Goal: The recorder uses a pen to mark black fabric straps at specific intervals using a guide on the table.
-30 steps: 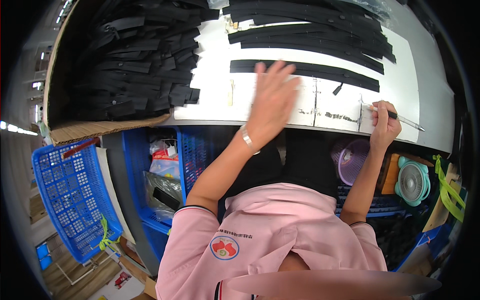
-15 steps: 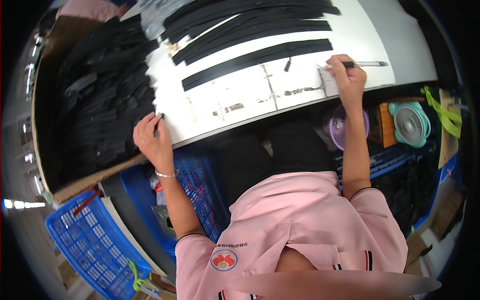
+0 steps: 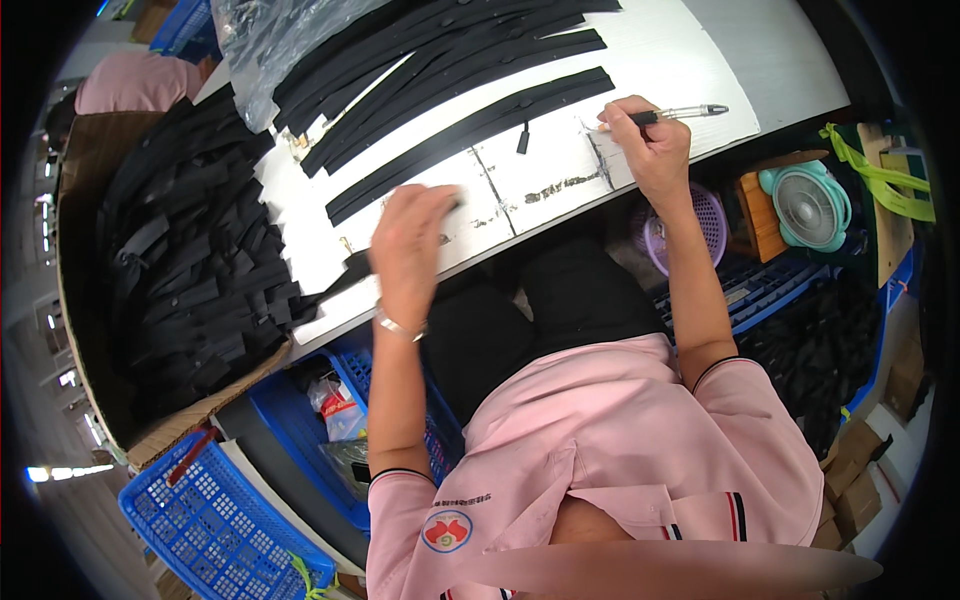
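Observation:
My left hand (image 3: 405, 245), smeared by motion, is closed on a black zipper strip (image 3: 345, 272) above the near edge of the white board (image 3: 400, 295). One end of this strip trails toward the open box; a dark tip shows past my fingers. A pen (image 3: 685, 112) with a clear barrel and black grip is held in my right hand (image 3: 655, 155), which rests on the board's right part beside inked marks. Just beyond my hands lies a single black zipper (image 3: 450, 140), its pull tab (image 3: 523, 139) hanging toward me.
More black zippers (image 3: 420, 50) lie behind, beside a clear plastic bag (image 3: 265, 60). A cardboard box (image 3: 72, 200) of black strips stands left. Below are blue baskets (image 3: 220, 510), a purple basket (image 3: 712, 215) and a teal fan (image 3: 808, 205). Another person's pink top (image 3: 135, 82) shows far left.
My left hand has moved right from the box's edge over the board, drawing a black zipper strip along. The right hand stays by the inked marks with the pen. The whole view has shifted slightly.

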The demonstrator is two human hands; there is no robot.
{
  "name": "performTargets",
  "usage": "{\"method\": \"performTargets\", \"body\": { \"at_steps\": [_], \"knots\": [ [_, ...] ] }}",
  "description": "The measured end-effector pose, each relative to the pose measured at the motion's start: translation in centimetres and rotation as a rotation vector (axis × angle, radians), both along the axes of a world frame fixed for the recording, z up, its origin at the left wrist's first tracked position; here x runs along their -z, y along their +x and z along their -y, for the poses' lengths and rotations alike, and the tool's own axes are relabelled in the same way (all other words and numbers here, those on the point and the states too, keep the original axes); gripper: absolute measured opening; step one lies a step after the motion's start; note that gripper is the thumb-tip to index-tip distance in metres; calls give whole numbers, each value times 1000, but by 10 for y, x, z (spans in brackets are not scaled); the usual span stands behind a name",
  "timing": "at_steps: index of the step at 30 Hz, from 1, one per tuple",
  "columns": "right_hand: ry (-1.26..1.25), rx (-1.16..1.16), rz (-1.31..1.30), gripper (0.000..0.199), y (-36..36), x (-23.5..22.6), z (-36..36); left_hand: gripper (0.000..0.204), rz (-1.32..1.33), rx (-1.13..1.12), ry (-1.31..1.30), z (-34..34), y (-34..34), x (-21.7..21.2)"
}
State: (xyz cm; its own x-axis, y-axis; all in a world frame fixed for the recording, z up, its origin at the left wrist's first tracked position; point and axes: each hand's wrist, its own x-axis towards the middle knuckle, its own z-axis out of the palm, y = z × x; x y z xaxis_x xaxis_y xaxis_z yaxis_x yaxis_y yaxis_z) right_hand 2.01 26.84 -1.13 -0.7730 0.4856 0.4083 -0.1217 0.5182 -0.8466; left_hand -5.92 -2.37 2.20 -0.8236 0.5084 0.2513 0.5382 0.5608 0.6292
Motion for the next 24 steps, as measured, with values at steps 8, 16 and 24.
{"method": "performTargets", "body": {
  "at_steps": [8,16,24],
  "knots": [
    [336,-52,-125,40,14,-12,45,34,2,38,220,-96,12,14],
    [672,-22,-42,46,37,4,63,36,-281,61,141,-53,30,11],
    [765,235,17,42,49,15,-2,52,-147,-80,-203,5,57,18]
  ]
}}
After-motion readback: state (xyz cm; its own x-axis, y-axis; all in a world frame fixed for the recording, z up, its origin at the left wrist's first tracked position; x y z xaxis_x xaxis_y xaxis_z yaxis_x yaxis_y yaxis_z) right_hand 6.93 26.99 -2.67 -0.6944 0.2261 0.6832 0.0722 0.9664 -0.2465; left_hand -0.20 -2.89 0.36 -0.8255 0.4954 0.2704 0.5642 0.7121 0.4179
